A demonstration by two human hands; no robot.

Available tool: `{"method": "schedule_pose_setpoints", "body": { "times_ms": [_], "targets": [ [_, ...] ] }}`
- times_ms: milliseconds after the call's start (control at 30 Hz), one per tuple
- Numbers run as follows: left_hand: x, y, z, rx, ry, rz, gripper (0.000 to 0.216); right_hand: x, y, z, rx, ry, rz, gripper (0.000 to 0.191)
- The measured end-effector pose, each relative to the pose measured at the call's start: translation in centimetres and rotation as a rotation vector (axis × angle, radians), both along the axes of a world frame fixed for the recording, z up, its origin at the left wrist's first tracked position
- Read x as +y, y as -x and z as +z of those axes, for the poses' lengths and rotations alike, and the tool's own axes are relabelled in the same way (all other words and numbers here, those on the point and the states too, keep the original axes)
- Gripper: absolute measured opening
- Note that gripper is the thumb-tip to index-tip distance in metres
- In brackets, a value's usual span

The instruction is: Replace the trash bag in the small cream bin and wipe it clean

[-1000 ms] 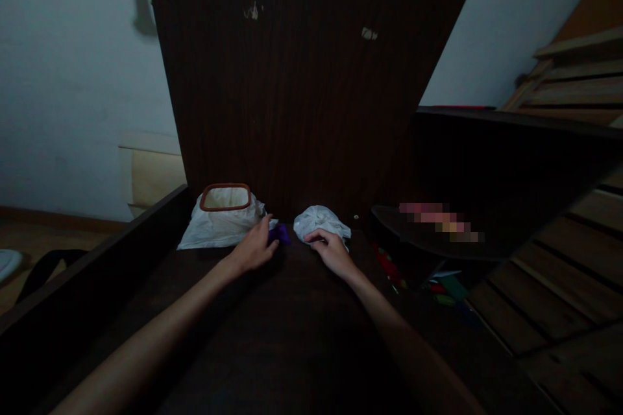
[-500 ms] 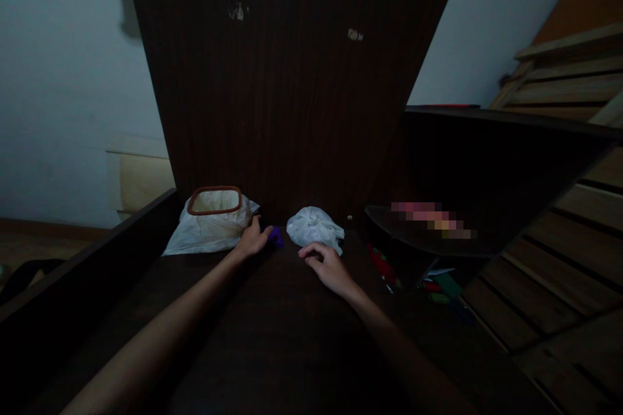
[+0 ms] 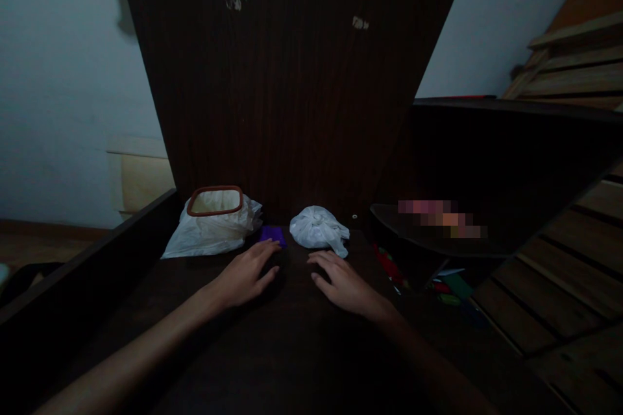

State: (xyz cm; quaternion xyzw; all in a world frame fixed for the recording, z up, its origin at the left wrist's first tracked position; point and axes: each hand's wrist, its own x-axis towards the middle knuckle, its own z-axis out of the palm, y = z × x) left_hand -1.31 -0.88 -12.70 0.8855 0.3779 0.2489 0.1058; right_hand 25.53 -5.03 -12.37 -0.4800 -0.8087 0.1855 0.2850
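Note:
My left hand hovers or rests over the dark desktop, palm down, its thumb apart from the fingers and nothing in it. Just beyond its fingertips lies a small flat purple item, partly covered by them. My right hand is also open, fingers slightly bent, in front of a knotted white plastic bag; I cannot tell whether the fingertips touch it. Left of the purple item stands a bin with a brown rim, lined with a white plastic bag.
A tall dark wooden panel rises behind the desktop. On the right a dark corner shelf holds a blurred-out item, with red and green things beneath it. A low side board edges the left; wooden slats stand at far right.
My left hand has drawn back from between the lined bin and the purple item, which now lies flatter and shows more. My right hand has shifted slightly right and its fingers have straightened.

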Motion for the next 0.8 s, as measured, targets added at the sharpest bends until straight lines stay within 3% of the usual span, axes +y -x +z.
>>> {"method": "schedule_pose_setpoints", "body": {
  "times_ms": [267, 400, 567, 800],
  "targets": [
    [-1.2, 1.2, -3.5, 0.178, 0.026, -0.042, 0.045, -0.9, 1.2, -1.3, -0.303, 0.167, 0.094, 0.058],
    [-1.1, 1.3, -4.9, 0.172, 0.045, -0.087, 0.044, -1.0, 1.6, -3.2, -0.364, 0.134, 0.115, 0.058],
    [-1.5, 1.4, -5.2, 0.214, 0.088, -0.092, 0.051, -1.2, 1.2, -5.3, -0.362, 0.028, 0.119, 0.055],
    [-2.6, 2.2, -5.4, 0.194, 0.050, -0.090, 0.052, -1.1, 1.0, -5.7, -0.352, 0.044, 0.126, 0.056]
  ]
}}
